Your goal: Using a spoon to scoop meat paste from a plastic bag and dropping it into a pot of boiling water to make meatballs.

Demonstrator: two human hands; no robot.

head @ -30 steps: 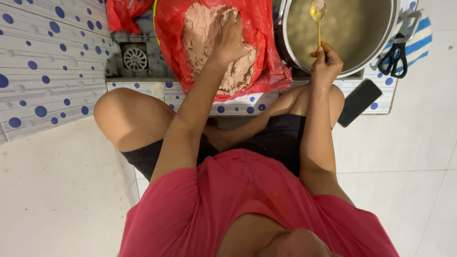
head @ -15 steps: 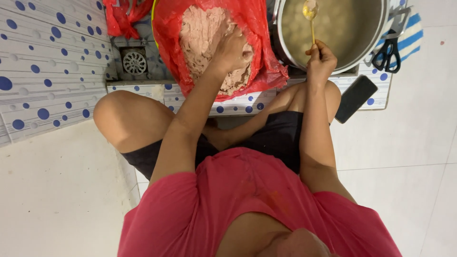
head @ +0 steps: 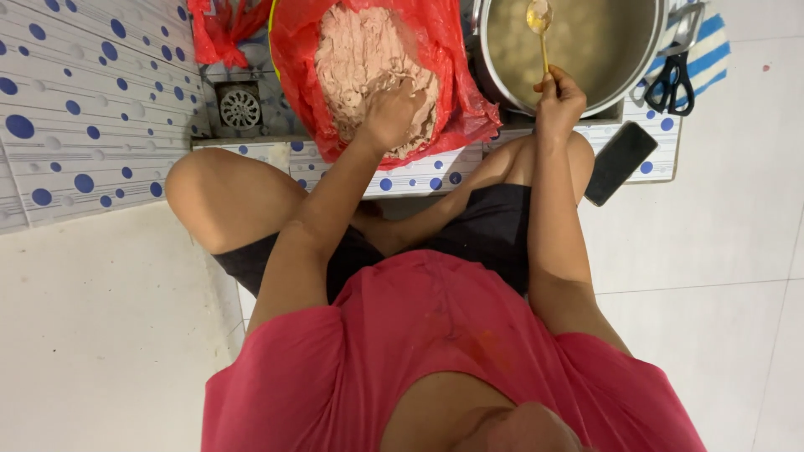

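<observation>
My left hand (head: 390, 111) presses into a pinkish-brown paste (head: 360, 59) that fills a red plastic bag (head: 456, 92); the fingers are buried in the paste. My right hand (head: 559, 99) grips the handle of a metal spoon (head: 538, 18), its bowl held over a large steel pot (head: 645, 71) of cloudy liquid. The bag and the pot stand side by side on the floor in front of my crossed legs.
Black-handled scissors (head: 670, 84) lie on a blue-striped cloth (head: 708, 54) right of the pot. A dark phone (head: 620, 161) rests near my right knee. A round floor drain (head: 240, 106) and another red bag (head: 219, 25) sit at the upper left by dotted tiles (head: 92, 100).
My left hand has slid down toward the near edge of the paste and dug in. The right hand and spoon stay over the pot.
</observation>
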